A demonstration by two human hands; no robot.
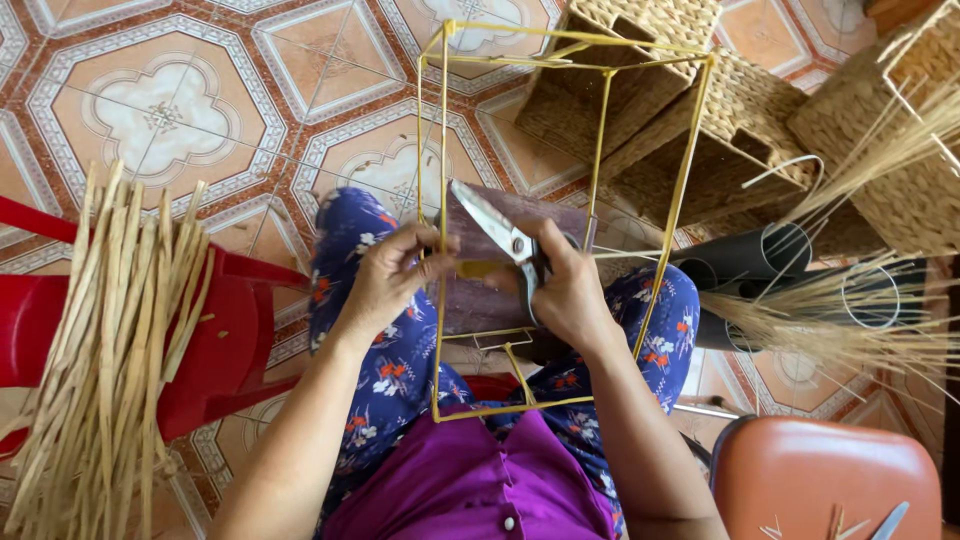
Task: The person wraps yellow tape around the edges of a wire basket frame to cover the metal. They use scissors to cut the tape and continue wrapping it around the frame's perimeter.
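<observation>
A yellow wire box frame (600, 130) rests on my lap, tilted away from me. My left hand (390, 275) pinches one upright bar of the frame and a short yellow strip beside it. My right hand (570, 290) holds a pair of scissors (495, 228), blades pointing up and left toward the left hand. A purplish flat board (470, 300) lies behind the hands, across my knees in blue flowered trousers.
A bundle of dried straw strands (110, 340) lies over a red plastic stool (230, 340) at left. Woven baskets (720, 110) stand at the top right. Black tubes (770, 255) hold thin reeds at right. An orange seat (820, 480) is at bottom right. Patterned floor tiles surround everything.
</observation>
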